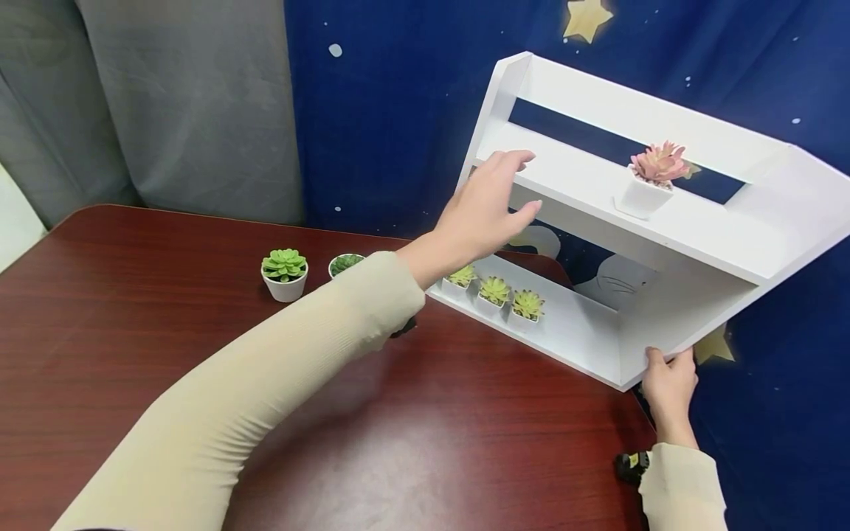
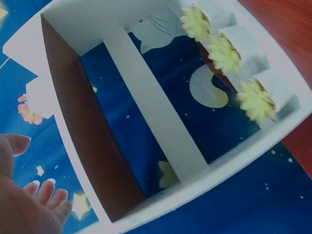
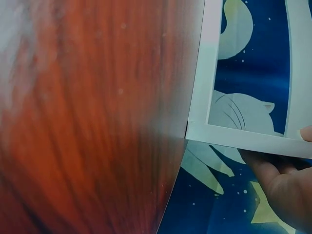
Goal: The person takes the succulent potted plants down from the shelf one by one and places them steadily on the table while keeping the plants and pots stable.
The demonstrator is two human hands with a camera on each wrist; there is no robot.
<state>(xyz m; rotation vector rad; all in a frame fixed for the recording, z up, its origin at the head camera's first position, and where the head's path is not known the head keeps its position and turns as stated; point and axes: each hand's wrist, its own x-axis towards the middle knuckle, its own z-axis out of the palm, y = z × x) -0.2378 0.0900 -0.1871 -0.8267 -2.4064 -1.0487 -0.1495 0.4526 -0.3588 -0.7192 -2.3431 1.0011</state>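
Note:
A white two-tier shelf [image 1: 584,335] stands at the right of the table. My left hand [image 1: 483,203] is held in front of its upper left part, fingers loosely bent and nothing in them; the left wrist view shows this hand [image 2: 34,195] beside the upper board. On the upper tier sits a pink succulent [image 1: 659,164] in a white square pot. Three yellow-green succulents [image 1: 493,290] in small white pots line the left of the lower tier. My right hand [image 1: 671,387] grips the edge of the right side panel near the bottom, and the right wrist view shows the hand [image 3: 287,195] there.
A green succulent [image 1: 284,273] in a round white pot stands on the brown table [image 1: 133,332]. Another green potted plant [image 1: 345,263] is partly covered by my left sleeve. Behind hang a blue star-patterned curtain [image 1: 398,110] and a grey cloth [image 1: 199,110].

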